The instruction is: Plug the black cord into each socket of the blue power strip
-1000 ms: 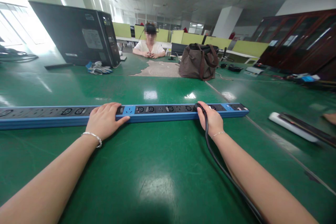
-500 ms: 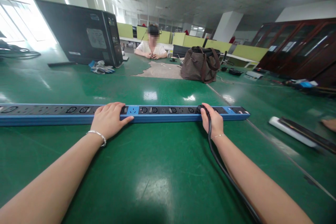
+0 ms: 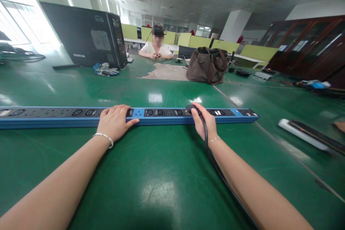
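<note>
Power strip lies on the bench, its long axis running left to right across the wearer's front, sockets facing up. The left hand rests unclenched on the strip, fingers across the top face and thumb extended at the near edge, just left of the blue socket. The right hand grips the black plug between thumb and fingers at the strip's top face, between the blue socket and the strip's right end. The right hand is the nearer to that end. Seating of the plug in a socket cannot be confirmed. The cable descends from the plug toward the wearer, on the near side of the strip. Beyond the strip stand the computer case and the bag.
</note>
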The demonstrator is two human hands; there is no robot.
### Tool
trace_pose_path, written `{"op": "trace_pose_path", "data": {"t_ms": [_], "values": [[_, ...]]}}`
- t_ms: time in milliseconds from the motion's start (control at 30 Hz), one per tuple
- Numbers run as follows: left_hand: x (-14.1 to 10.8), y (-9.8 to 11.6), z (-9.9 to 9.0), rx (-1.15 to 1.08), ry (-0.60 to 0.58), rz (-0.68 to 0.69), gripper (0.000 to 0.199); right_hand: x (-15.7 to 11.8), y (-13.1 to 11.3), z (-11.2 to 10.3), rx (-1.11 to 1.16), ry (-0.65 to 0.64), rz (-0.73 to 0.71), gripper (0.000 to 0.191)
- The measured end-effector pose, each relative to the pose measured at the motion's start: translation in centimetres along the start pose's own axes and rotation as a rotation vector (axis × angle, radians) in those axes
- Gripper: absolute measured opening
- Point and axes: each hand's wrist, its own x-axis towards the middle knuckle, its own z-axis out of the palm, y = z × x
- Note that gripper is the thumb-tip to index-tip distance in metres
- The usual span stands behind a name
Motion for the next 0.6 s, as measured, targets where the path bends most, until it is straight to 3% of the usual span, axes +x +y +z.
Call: {"op": "trace_pose_path", "data": {"t_ms": [233,600], "values": [[0.0,0.0,0.0,-0.011,0.01,0.009,0.06,0.1,-4.5,3.4,-0.016,-0.097,0.038,0.036],[0.0,0.2,-0.2,-0.039,0.017,0.017,0.06,-0.2,-5.1,4.9,-0.105,-0.101,0.04,0.039]]}}
